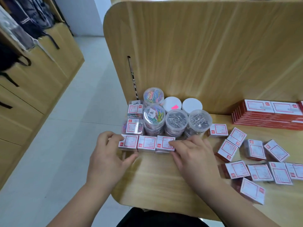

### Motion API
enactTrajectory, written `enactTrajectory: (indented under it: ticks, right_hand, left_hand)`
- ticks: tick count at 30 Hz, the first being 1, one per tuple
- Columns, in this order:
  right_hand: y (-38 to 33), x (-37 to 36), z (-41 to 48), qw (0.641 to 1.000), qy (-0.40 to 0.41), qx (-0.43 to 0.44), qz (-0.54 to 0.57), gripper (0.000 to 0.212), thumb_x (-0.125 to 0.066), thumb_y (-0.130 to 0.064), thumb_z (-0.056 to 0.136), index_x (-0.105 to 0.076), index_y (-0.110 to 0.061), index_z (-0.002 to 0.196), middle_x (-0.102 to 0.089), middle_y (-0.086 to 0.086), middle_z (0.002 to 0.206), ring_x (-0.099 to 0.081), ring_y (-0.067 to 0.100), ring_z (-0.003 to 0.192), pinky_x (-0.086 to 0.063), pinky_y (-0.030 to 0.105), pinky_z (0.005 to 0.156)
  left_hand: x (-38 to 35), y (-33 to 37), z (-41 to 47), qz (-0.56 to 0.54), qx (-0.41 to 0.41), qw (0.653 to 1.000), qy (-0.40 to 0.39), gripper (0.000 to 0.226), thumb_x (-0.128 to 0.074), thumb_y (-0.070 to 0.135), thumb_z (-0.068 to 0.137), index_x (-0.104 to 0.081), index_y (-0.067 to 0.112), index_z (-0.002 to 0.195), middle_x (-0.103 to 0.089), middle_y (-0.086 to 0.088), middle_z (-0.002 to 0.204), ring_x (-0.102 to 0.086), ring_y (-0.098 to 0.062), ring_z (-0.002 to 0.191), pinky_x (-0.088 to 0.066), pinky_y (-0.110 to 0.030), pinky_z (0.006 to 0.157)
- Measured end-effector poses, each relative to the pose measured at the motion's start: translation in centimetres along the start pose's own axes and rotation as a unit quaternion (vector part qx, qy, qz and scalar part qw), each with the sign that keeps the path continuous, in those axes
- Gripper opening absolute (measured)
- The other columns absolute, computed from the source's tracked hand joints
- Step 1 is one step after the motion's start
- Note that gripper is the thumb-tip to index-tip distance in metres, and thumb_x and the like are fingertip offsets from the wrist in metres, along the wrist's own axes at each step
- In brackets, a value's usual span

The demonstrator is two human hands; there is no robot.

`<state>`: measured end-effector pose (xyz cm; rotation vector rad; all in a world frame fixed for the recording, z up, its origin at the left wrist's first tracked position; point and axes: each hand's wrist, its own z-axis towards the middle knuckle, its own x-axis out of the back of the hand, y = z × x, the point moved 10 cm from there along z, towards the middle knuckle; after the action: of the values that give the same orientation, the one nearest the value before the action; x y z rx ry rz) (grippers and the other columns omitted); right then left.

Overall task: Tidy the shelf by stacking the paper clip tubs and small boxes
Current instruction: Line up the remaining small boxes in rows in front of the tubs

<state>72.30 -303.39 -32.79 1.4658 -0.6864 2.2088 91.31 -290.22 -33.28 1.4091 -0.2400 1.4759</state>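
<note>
L hand (106,154) & R hand (191,154) pinch ends of 3-box row (147,143).

The left hand (106,158) covers the left corner of the row of three small boxes (146,142), and the right hand (195,156) hides its right end. Print on their labels is too small to read. Behind the row, the lower tubs (153,132) are mostly hidden. The flat red boxes (262,117) run off the right edge; the nearest loose box (252,191) is blurred.
</note>
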Motion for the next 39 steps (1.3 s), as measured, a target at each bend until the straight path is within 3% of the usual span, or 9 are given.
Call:
enactTrajectory:
  ticks: [4,11,16,21,27,39]
  right_hand:
    - [-0.5,-0.3,0.0,1.0,0.0,0.0,0.003,0.011,-0.067,-0.027,0.085,-0.068,-0.027,0.096,-0.068,-0.007,0.079,-0.055,0.027,0.079,-0.044,0.04,0.066]
    - [-1.0,-0.2,-0.5,1.0,0.002,-0.017,-0.019,0.01,-0.071,-0.023,0.083,-0.064,-0.026,0.09,-0.068,-0.009,0.088,-0.058,0.028,0.083,-0.043,0.042,0.065]
    - [-0.7,-0.2,-1.0,1.0,0.005,-0.024,-0.016,0.011,-0.069,-0.024,0.083,-0.064,-0.027,0.092,-0.068,-0.009,0.087,-0.06,0.027,0.086,-0.042,0.041,0.067]
    - [-0.8,-0.5,-0.5,0.999,-0.005,-0.043,-0.019,0.04,-0.065,-0.046,0.08,-0.065,-0.031,0.117,-0.07,-0.01,0.098,-0.06,0.025,0.087,-0.04,0.038,0.069]
    - [-1.0,-0.8,-0.2,0.999,0.006,-0.026,-0.039,0.03,-0.062,-0.042,0.087,-0.065,-0.031,0.114,-0.068,-0.009,0.091,-0.059,0.026,0.083,-0.04,0.039,0.066]
    - [-1.3,-0.6,-0.6,0.998,0.049,0.007,-0.029,0.029,-0.065,-0.037,0.089,-0.068,-0.028,0.117,-0.067,-0.006,0.088,-0.058,0.029,0.082,-0.043,0.042,0.065]
  left_hand:
    - [-0.8,-0.8,0.7,-0.017,-0.012,1.0,-0.016,0.05,-0.094,0.033,0.056,-0.058,0.021,0.088,-0.052,0.006,0.102,-0.057,-0.018,0.068,-0.051,-0.031,0.059]
    - [-0.8,-0.5,1.4,-0.015,-0.051,0.999,-0.011,0.052,-0.094,0.029,0.056,-0.045,0.02,0.074,-0.048,0.006,0.091,-0.049,-0.018,0.059,-0.04,-0.025,0.052]
    - [-0.7,-0.4,1.5,-0.023,-0.059,0.998,-0.009,0.054,-0.093,0.03,0.056,-0.043,0.02,0.072,-0.047,0.006,0.09,-0.047,-0.02,0.056,-0.044,-0.029,0.049]
    - [-0.2,0.4,1.5,-0.01,-0.068,0.998,0.001,0.06,-0.091,0.051,0.05,-0.046,0.018,0.072,-0.048,0.004,0.09,-0.053,-0.022,0.056,-0.048,-0.033,0.046]
    - [-0.6,1.2,1.7,0.046,-0.069,0.997,0.013,0.06,-0.091,0.054,0.048,-0.055,0.014,0.074,-0.052,0.001,0.086,-0.055,-0.025,0.054,-0.043,-0.029,0.045]
    - [-0.5,1.7,1.4,0.03,-0.103,0.994,0.027,0.056,-0.093,0.043,0.051,-0.049,0.014,0.07,-0.054,-0.003,0.086,-0.054,-0.027,0.055,-0.044,-0.031,0.045]
